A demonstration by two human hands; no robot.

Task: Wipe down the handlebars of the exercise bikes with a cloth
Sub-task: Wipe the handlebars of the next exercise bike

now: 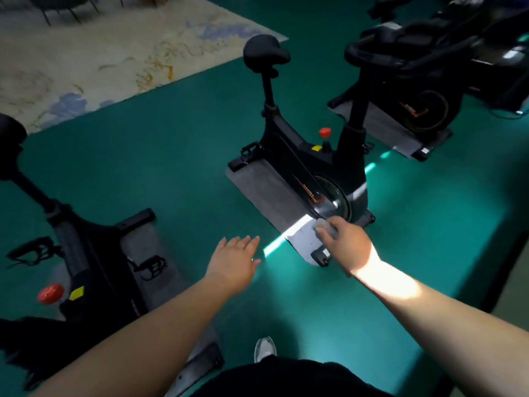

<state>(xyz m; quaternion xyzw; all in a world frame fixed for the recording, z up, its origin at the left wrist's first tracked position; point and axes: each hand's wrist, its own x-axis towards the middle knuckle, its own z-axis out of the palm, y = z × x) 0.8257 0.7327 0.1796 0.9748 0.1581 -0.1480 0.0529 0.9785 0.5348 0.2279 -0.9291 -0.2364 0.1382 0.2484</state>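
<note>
Three bikes stand on the teal floor (177, 156) around me, each on a grey mat. The middle bike (303, 156) is straight ahead, its saddle (264, 53) towards the far rug (94, 61) and its flywheel towards me; a red knob (325, 132) sticks up from its frame. The left bike (83, 253) is close by my left arm, with its own red knob (51, 293) and a yellow tag. The right bike (406, 81) sits further off in the dim corner, and its handlebars (372, 50) are the only ones I can make out clearly.

My right hand (347, 242) reaches out over the near end of the middle bike's mat (269, 193), fingers curled round a small pale cloth (325, 227). The cloth is low down by the flywheel, just above the sunlit corner of the mat, well away from any handlebar. My left hand (233, 260) hovers over the floor with fingers straight and spread, holding nothing.

Sunlight falls in a bright stripe across my right forearm, the mat corner and the floor beside it. The room is otherwise dark. Chair legs show at the top left beyond the rug. One white shoe (265, 349) shows on the floor below me.
</note>
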